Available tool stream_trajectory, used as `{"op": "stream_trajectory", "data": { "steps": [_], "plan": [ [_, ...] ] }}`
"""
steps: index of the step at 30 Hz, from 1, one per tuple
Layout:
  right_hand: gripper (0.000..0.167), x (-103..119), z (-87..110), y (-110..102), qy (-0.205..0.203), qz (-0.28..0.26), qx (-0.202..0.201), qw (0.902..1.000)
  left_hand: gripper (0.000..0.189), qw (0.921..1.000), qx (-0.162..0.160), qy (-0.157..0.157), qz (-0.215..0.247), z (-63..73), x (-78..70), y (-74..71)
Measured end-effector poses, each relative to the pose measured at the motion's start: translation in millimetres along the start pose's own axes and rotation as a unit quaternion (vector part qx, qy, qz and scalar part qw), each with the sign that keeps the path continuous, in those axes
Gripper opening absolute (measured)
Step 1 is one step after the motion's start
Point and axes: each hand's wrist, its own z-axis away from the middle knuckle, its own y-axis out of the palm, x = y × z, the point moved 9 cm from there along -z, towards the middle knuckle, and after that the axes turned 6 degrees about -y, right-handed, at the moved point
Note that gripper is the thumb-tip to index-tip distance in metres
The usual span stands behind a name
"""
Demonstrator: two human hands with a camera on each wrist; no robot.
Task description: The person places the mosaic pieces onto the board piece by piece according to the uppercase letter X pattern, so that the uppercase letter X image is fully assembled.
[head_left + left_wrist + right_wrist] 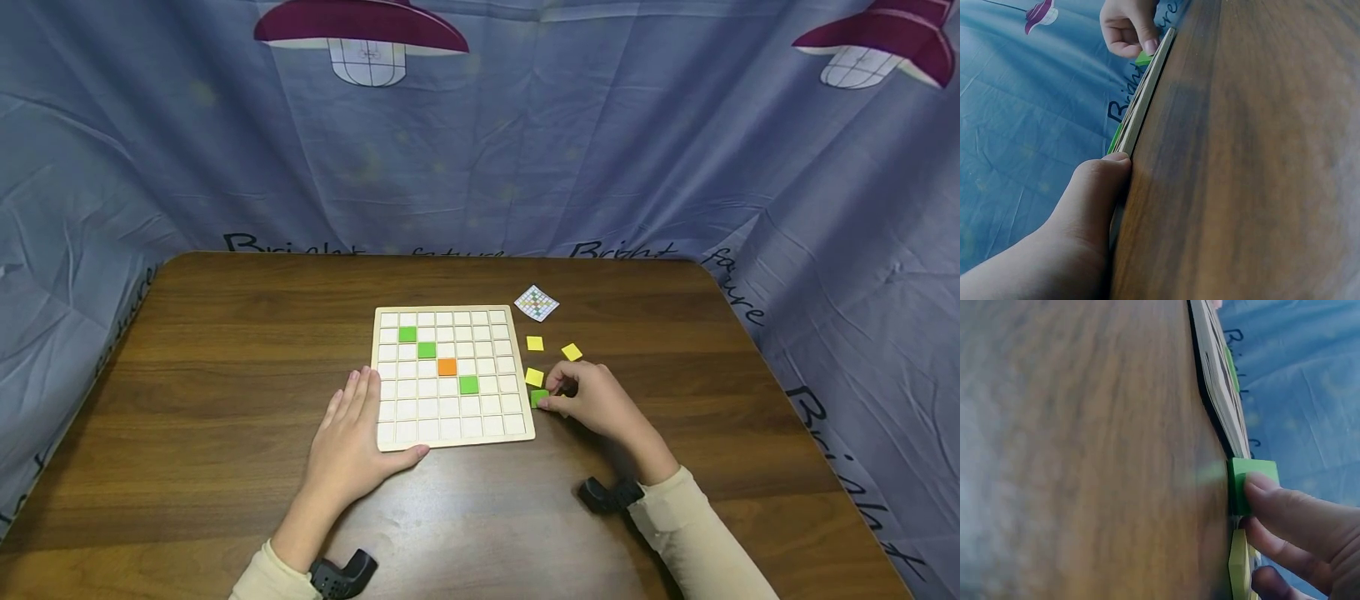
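Note:
A wooden grid board (454,444) with white squares lies on the table, holding several green tiles and one orange tile (447,367). My left hand (348,437) rests at its lower left corner, fingers straight along the left side and thumb at the near edge. Off the board's right side, my right hand (596,402) pinches a green tile (1250,465) between thumb and fingers; part of the index finger is hidden in the right wrist view. Near that hand lie yellow tiles, one (535,377) just beyond the green tile and another (572,352) farther back.
A small patterned card (536,303) lies beyond the board's far right corner. One more yellow tile (535,343) is between card and hand. The brown wooden table (247,350) ends at a blue curtain (480,150) behind.

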Motion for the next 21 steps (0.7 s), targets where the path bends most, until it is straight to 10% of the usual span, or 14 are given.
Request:
{"op": "stream_trajectory", "data": {
  "steps": [21],
  "plan": [
    [0.012, 37.8, -17.8, 17.7, -0.050, -0.097, -0.002, 0.9940, 0.132, 1.0000, 0.000, 0.000, 0.002, 0.0, -0.7, -1.6]
  ]
}}
